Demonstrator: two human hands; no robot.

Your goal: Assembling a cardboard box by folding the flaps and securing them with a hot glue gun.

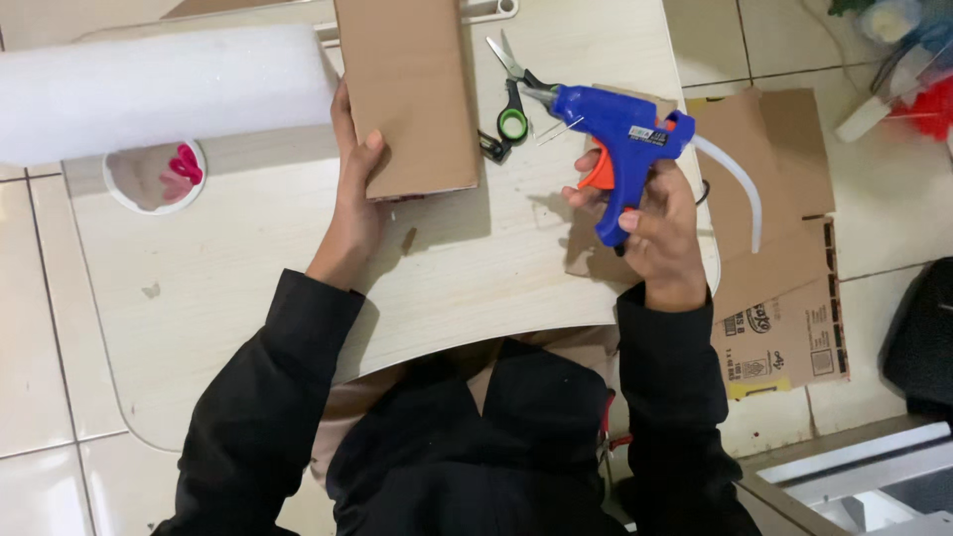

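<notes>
My left hand grips the near left corner of a brown cardboard piece that stands on a pale wooden table. My right hand holds a blue glue gun with an orange trigger, raised over the table's right side, its nozzle pointing left toward the cardboard. A white glue stick curves out of the gun's back. Scissors with black and green handles lie between the cardboard and the gun.
A long white foam roll lies at the table's far left, over a white cup hole holding pink items. Flattened cardboard covers the tiled floor to the right. A dark object sits at the right edge.
</notes>
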